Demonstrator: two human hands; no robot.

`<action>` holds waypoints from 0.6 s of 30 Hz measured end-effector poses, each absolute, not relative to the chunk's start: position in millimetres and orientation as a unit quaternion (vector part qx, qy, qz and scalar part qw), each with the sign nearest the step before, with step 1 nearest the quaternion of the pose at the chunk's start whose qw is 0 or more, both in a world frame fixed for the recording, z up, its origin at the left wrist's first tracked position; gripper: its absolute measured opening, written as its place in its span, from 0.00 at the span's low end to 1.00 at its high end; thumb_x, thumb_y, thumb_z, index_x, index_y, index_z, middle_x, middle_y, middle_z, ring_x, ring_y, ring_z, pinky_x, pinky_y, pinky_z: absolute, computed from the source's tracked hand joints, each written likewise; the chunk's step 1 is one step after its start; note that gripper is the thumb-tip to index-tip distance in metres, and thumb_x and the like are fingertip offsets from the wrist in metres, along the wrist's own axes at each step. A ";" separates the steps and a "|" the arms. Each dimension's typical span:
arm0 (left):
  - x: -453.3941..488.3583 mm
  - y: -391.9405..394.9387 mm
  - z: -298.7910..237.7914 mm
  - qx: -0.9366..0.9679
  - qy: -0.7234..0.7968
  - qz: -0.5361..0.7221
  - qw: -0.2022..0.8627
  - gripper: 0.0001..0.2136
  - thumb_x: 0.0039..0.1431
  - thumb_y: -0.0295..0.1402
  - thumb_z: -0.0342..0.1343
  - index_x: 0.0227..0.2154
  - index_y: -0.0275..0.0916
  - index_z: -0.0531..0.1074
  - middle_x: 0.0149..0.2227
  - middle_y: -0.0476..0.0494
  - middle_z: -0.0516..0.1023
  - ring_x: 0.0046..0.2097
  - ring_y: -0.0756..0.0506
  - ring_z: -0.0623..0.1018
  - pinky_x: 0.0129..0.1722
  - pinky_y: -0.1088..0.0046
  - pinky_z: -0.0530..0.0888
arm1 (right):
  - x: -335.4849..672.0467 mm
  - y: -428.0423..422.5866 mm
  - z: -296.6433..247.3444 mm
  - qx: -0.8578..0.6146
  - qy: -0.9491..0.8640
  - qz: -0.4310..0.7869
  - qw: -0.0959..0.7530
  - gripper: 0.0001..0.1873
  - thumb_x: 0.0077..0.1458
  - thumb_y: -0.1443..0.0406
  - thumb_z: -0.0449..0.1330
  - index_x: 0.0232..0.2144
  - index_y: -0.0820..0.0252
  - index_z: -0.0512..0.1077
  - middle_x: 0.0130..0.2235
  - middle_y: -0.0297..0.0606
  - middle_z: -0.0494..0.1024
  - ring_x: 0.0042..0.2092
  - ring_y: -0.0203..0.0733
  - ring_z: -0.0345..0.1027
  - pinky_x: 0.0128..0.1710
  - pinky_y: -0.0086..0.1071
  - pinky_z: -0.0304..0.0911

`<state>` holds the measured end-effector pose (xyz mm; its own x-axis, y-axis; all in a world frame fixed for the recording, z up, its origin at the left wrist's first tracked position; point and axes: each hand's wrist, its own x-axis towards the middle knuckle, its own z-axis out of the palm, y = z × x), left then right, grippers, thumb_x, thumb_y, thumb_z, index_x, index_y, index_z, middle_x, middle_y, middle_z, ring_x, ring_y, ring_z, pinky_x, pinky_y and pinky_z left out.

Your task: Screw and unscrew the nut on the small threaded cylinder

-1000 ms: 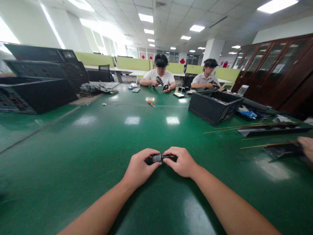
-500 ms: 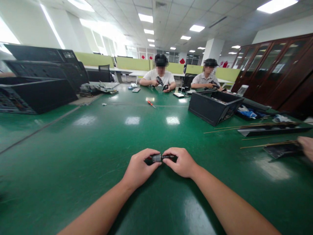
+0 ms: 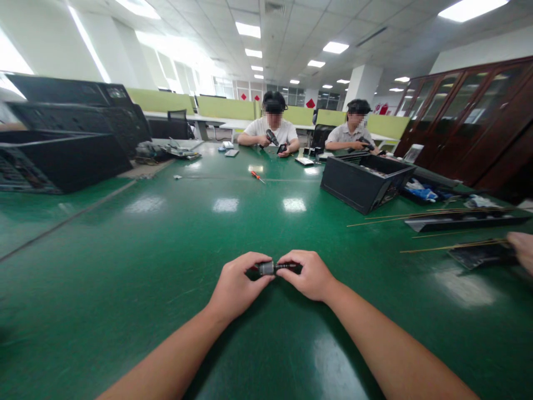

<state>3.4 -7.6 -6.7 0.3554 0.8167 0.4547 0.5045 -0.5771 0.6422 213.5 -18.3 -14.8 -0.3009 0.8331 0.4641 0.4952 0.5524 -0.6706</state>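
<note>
Low over the green table, my left hand [image 3: 235,284] is closed around a small grey cylinder [image 3: 266,269] with dark and reddish parts at its left end, fingers above and thumb below. My right hand [image 3: 310,279] pinches a thin dark piece with a ribbed, screw-like stem [image 3: 288,267], which lies in line with the cylinder's right end. Fingers partly cover both pieces, and I cannot tell whether they are joined. The fingertips of the two hands almost meet.
An orange-handled screwdriver [image 3: 257,176] lies ahead. Black computer cases stand at left [image 3: 83,161] and right [image 3: 345,180]. Thin rods [image 3: 437,248] and dark metal strips lie at right, near another person's hand [image 3: 522,250]. Two people sit opposite, one holding a power drill [image 3: 272,137].
My hands and the pieces in them stay almost still. At the right, one thin rod near the other person's hand reaches slightly farther left.
</note>
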 end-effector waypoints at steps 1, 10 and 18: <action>3.4 -7.5 -6.9 0.799 0.414 0.389 0.199 0.11 0.52 0.30 0.65 0.40 0.45 0.77 0.39 0.52 0.80 0.40 0.47 0.78 0.42 0.72 0.72 | 213.6 -18.3 -14.8 -0.427 -0.780 0.207 0.409 0.06 0.55 0.65 0.65 0.36 0.56 0.79 0.36 0.35 0.81 0.36 0.39 0.74 0.38 0.31 0.64; 3.9 -6.5 -7.4 0.797 0.413 0.393 0.198 0.11 0.52 0.30 0.65 0.39 0.45 0.77 0.38 0.52 0.80 0.40 0.47 0.78 0.41 0.73 0.73 | 215.0 -17.9 -15.5 -0.439 -0.776 0.201 0.406 0.05 0.55 0.64 0.64 0.36 0.56 0.79 0.35 0.34 0.81 0.36 0.38 0.74 0.38 0.30 0.64; 3.8 -7.7 -5.2 0.799 0.409 0.397 0.194 0.10 0.52 0.32 0.64 0.39 0.43 0.77 0.38 0.47 0.81 0.39 0.45 0.78 0.41 0.70 0.74 | 215.5 -19.1 -14.5 -0.443 -0.775 0.196 0.406 0.05 0.55 0.64 0.64 0.35 0.56 0.78 0.34 0.34 0.81 0.35 0.38 0.73 0.37 0.31 0.64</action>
<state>3.8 -7.7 -5.2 0.3514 0.8067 0.4751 0.4985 -0.5908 0.6344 215.5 -19.1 -14.5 -0.2790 0.8455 0.4553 0.5273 0.5311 -0.6632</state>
